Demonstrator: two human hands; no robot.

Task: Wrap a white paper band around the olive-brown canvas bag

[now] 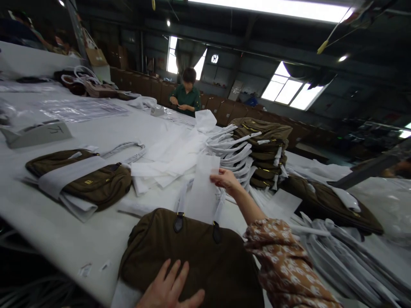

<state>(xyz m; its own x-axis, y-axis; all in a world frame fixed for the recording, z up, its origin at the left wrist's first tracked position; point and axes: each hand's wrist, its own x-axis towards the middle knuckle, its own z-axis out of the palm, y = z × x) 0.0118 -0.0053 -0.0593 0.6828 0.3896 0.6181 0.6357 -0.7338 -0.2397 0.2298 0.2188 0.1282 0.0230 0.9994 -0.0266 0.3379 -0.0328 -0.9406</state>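
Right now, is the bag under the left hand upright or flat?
Lying flat: the bag shows its broad side upward, the left hand spread on top.

Matt cloth bag (205, 252), smooth papery sheet (202, 188)

A dark olive-brown bag (221, 261) fills the six o'clock part of the view, its broad plain side facing the camera and its lower edge cut off by the frame. Its upper corners are rounded and its body looks full. Two black, pointed tabs (178, 224) with gold-coloured fittings sit along its top edge, at about eleven and one o'clock on the bag; pale, wrapped straps (181, 197) rise from them toward twelve. Between the straps a narrow white sheet (202, 188) leans slightly toward one o'clock, its lower end meeting the bag's top edge.
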